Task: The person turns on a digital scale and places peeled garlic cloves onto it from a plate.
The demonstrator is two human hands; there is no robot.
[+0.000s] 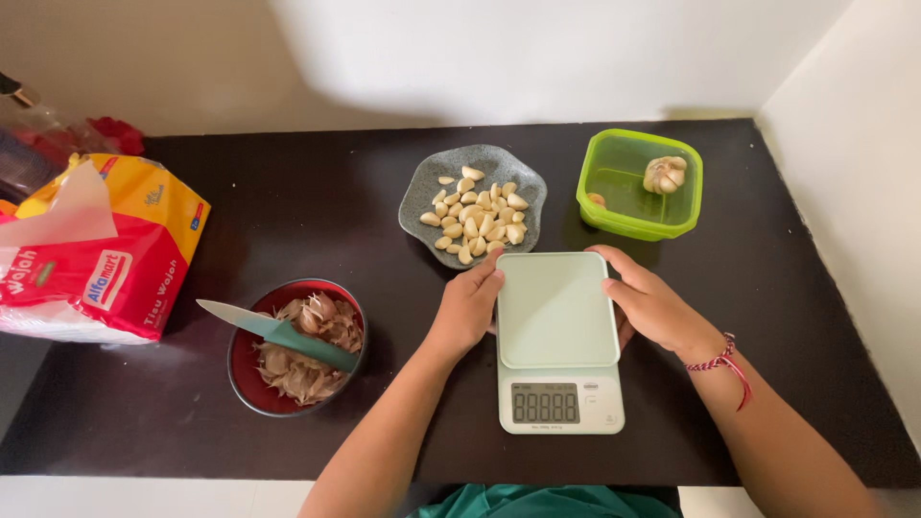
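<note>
Head view: your left hand [467,309] and right hand [655,305] clasp opposite edges of the scale [558,341], its platform bare. Left of scale: bowl [244,374] of skins, knife [278,332] across it. Beyond scale: plate [422,187] of peeled cloves [475,213]; one whole bulb [665,175] waits in the green tub [595,197].

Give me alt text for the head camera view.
Left hand and right hand grip the sides of a pale green kitchen scale on a dark counter; behind it sits a grey plate of peeled garlic cloves.
</note>
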